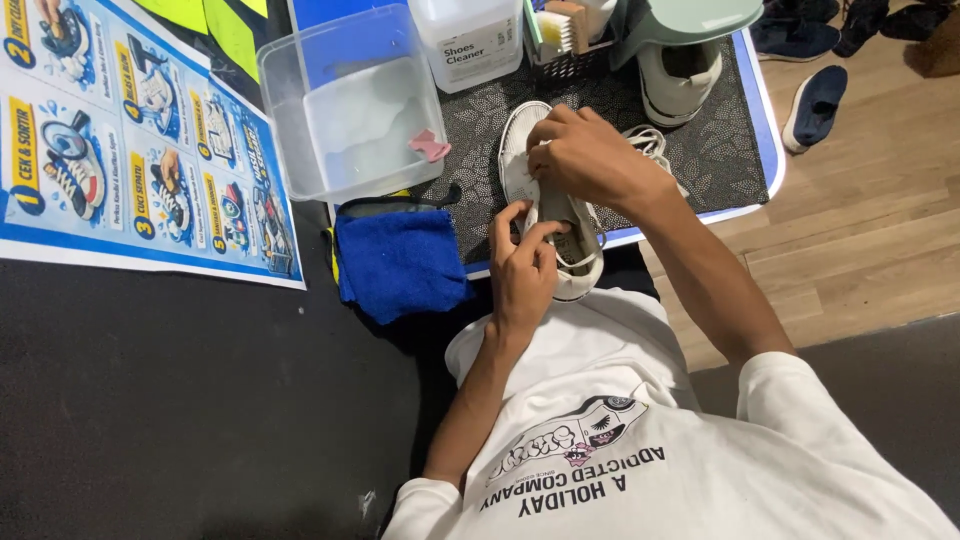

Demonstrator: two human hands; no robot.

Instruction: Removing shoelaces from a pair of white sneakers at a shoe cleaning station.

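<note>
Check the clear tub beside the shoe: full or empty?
Partly filled. The tub holds shallow cloudy water over its floor, with a pink piece at one corner; its upper walls are bare.

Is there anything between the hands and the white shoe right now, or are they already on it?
Nothing visible stands between them. The left hand rests its fingers on the white shoe at its opening, and the right hand lies over its upper. The blue cloth lies apart, beside the shoe.

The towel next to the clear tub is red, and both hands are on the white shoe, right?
Not quite. The head view shows the towel is blue, not red. It does lie next to the clear tub, and the left hand and right hand are both on the white shoe.
</note>
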